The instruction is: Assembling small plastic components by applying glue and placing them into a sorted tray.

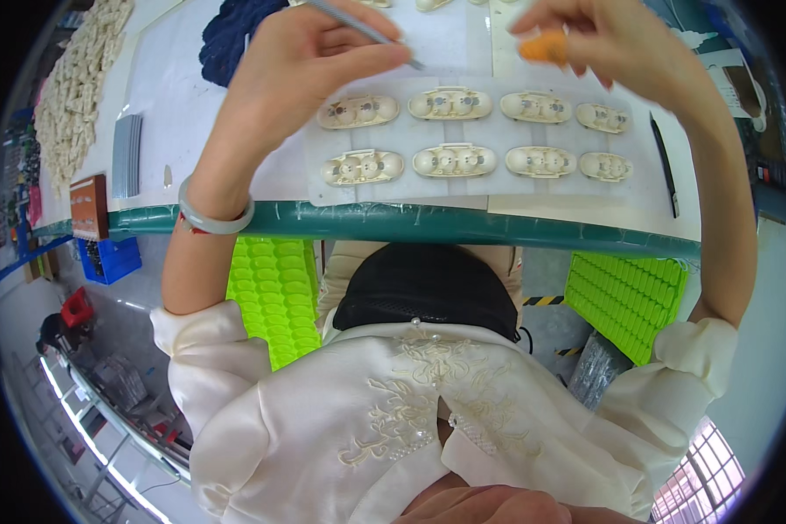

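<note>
My left hand [323, 52] is closed round a slim grey stick [358, 22], which slants down to the right with its tip over the work surface. A pale bracelet [214, 210] circles that wrist. At the upper right, my right hand [616, 44] has its fingers bent but apart, and no object shows in them; an orange finger cot [546, 47] covers one finger. Between and below the hands, several cream oval parts [450, 103] lie in two rows on a whitish sheet [323, 194]. Small grey pieces sit inside these ovals. More cream parts [437, 3] are cut off at the top edge.
A dark blue cloth [236, 39], a stack of grey strips [127, 155] and a heap of cream pieces [79, 83] lie leftward. A black pen-like tool [664, 166] rests at right. Green edging [428, 225] borders the table; bright green trays [275, 297] stand below.
</note>
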A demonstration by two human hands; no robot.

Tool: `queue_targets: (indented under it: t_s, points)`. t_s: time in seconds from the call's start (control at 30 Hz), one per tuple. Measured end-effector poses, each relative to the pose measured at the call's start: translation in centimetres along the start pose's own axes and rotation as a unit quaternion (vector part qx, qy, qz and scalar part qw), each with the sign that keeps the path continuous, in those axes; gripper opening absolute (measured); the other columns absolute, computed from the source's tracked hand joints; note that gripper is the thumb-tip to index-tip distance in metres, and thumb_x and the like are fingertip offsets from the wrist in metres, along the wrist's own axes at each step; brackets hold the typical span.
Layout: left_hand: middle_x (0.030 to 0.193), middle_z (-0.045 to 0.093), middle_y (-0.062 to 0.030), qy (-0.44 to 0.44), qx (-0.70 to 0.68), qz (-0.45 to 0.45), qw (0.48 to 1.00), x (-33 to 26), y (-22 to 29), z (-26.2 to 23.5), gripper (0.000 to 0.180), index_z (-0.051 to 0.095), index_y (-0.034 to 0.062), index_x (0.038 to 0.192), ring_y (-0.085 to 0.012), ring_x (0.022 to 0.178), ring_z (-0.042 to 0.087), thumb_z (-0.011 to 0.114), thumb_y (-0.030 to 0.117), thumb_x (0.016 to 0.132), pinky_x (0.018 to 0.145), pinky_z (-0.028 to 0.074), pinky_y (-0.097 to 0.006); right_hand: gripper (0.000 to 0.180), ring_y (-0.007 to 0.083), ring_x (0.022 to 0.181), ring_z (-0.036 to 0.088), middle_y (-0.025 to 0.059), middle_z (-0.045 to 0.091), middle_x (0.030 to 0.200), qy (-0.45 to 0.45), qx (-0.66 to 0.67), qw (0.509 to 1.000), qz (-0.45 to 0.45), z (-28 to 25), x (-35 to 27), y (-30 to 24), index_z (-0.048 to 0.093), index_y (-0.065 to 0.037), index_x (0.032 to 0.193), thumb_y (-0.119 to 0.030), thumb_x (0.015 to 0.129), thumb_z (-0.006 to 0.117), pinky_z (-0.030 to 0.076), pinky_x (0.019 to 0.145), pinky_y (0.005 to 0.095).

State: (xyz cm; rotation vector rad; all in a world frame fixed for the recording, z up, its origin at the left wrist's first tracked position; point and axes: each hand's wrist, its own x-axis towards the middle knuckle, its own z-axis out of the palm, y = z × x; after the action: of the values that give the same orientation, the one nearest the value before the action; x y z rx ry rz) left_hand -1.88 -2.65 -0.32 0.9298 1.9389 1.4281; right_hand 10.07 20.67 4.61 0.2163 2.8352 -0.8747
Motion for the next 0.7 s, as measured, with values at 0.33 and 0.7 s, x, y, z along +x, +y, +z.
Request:
queue_targets:
  t_s: [0.33, 0.7]
  points:
    - [0.076, 0.066, -0.0027, -0.148, 0.093, -0.042, 0.984, 3.7, 2.5, 5.9, 0.015, 0.063, 0.0011, 0.093, -0.0047, 0.070, 0.061, 0.068, 0.008, 0.081, 0.058, 0.045, -0.016, 0.022, 0.0271, 0.082, 0.056, 0.0102, 0.057, 0.084, 0.094, -0.077, 0.977, -0.175, 4.1, -3.5, 3.9, 0.066, -0.001, 0.089, -0.009, 0.069, 0.069, 0.046, 0.074, 0.0360]
    - [0.077, 0.064, -0.0060, -0.163, -0.060, -0.077, 0.982, 4.6, 2.8, 5.9, 0.016, 0.056, -0.0037, 0.096, -0.0075, 0.072, 0.061, 0.064, 0.003, 0.084, 0.061, 0.048, -0.018, 0.021, 0.0210, 0.076, 0.056, 0.0075, 0.057, 0.083, 0.042, -0.041, 0.977, -0.205, 2.9, -3.1, 4.2, 0.066, -0.002, 0.095, -0.009, 0.075, 0.067, 0.045, 0.067, 0.0322]
